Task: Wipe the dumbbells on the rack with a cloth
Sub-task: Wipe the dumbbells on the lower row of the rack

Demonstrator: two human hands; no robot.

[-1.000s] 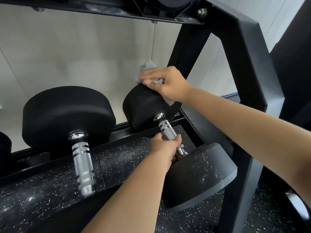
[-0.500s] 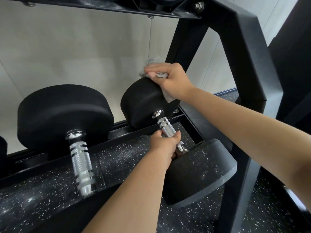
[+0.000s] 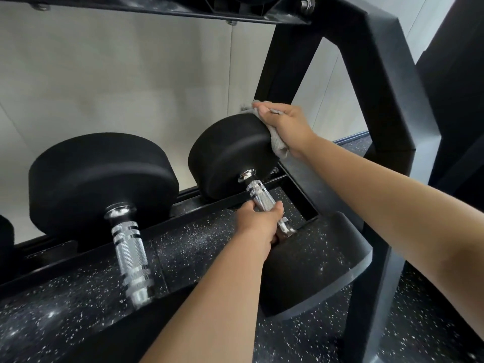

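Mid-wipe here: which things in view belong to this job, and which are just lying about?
In the job:
- cloth, held by the right hand against the right dumbbell
- left hand, gripping that dumbbell's handle
- left dumbbell, also due a wipe
- rack, holding both

Just there:
- wall
- speckled floor

Pale grey smooth-panelled wall (image 3: 117, 74), one vertical seam (image 3: 230, 74): beyond and left of the right hand (image 3: 285, 127). Black white-flecked rubber floor (image 3: 419, 334): below it. Black upright surface (image 3: 466, 100): far right. Light soft, even.
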